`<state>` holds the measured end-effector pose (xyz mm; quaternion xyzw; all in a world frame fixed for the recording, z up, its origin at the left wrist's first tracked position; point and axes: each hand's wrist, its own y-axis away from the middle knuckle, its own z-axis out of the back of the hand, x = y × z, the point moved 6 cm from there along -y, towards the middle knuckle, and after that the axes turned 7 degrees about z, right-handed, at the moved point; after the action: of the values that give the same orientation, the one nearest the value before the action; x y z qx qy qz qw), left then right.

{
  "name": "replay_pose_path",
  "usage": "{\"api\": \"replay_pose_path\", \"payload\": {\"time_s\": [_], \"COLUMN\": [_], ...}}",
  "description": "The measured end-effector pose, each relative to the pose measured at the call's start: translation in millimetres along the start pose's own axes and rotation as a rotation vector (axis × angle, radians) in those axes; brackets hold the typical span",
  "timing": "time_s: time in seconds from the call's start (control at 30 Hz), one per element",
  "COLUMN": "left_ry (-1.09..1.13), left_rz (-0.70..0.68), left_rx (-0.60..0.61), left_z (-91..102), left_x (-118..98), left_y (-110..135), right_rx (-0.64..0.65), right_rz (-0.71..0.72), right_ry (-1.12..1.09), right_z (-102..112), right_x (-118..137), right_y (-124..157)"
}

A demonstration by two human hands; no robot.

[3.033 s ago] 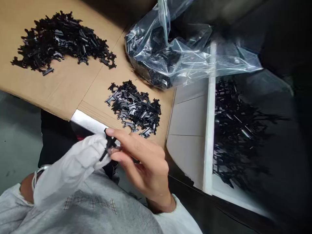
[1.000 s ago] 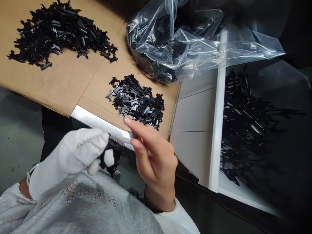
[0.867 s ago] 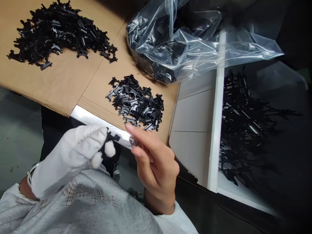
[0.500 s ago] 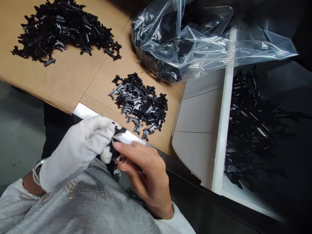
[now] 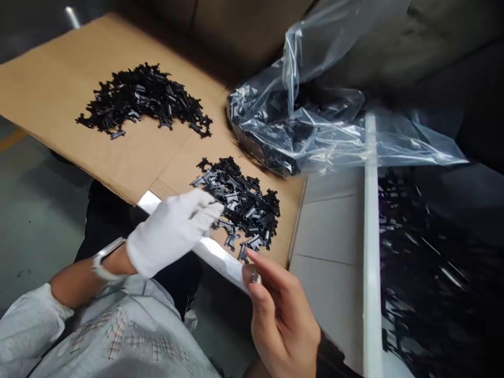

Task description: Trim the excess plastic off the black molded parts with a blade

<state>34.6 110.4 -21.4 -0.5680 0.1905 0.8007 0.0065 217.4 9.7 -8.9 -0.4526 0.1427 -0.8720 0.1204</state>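
Since the nearer heap of black parts (image 5: 248, 197) sits close to the front edge of the cardboard (image 5: 137, 160), I'd guess it's there for easy reach. The farther heap (image 5: 145, 100) is off to the left with bare cardboard between them, probably so the two don't get mixed. The gloved left hand (image 5: 179, 228) has its fingers partly curled at the nearer heap's left edge, but whether they've got hold of a part I honestly can't tell (the fingertips blur into all that black). The bare right hand (image 5: 279, 310) is pinching a small shiny piece (image 5: 255, 276) between thumb and forefinger; going gloveless there likely gives a better feel for something so fiddly. That hand is just beside the same heap, on the side nearest the person. Behind the heap there's a clear bag (image 5: 275, 131), and on the right a white-walled bin (image 5: 371, 262).
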Motion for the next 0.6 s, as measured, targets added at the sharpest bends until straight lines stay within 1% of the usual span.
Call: {"api": "replay_pose_path", "payload": {"time_s": [0.03, 0.07, 0.1, 0.17, 0.23, 0.3, 0.33, 0.4, 0.43, 0.5, 0.53, 0.57, 0.6], "left_ry": [-0.238, -0.489, -0.69, -0.823, -0.859, -0.891, -0.901, -0.907, -0.908, -0.923, -0.94, -0.967, -0.992], "left_rz": [-0.054, -0.14, -0.212, -0.26, -0.258, -0.247, -0.241, -0.22, -0.198, -0.097, -0.013, 0.118, 0.226], "left_rx": [0.022, 0.065, 0.066, 0.051, 0.009, -0.036, -0.059, -0.12, -0.156, -0.267, -0.33, -0.414, -0.471], "left_z": [-7.9, -18.5, -27.1, -39.9, -47.6, -48.0, -43.7, -23.7, -8.5, 30.0, 50.2, 70.7, 86.7], "left_x": [-6, -14, -21, -35, -45, -51, -52, -50, -47, -38, -31, -22, -14], "left_y": [-16, -31, -45, -67, -80, -85, -85, -87, -88, -97, -104, -113, -122], "right_rx": [-0.018, -0.043, -0.049, -0.064, -0.07, -0.073, -0.077, -0.098, -0.108, -0.129, -0.135, -0.138, -0.143], "right_rz": [-0.014, -0.026, -0.046, -0.081, -0.114, -0.145, -0.163, -0.196, -0.207, -0.231, -0.24, -0.243, -0.244], "right_ry": [0.02, 0.035, 0.043, 0.05, 0.047, 0.026, 0.011, -0.029, -0.054, -0.089, -0.101, -0.11, -0.111], "right_z": [5, 10, 14, 20, 24, 28, 30, 33, 34, 35, 34, 33, 32], "right_x": [-6, -12, -19, -30, -39, -45, -47, -49, -48, -47, -46, -46, -45], "right_y": [4, 9, 13, 20, 27, 32, 34, 37, 39, 41, 41, 40, 40]}}
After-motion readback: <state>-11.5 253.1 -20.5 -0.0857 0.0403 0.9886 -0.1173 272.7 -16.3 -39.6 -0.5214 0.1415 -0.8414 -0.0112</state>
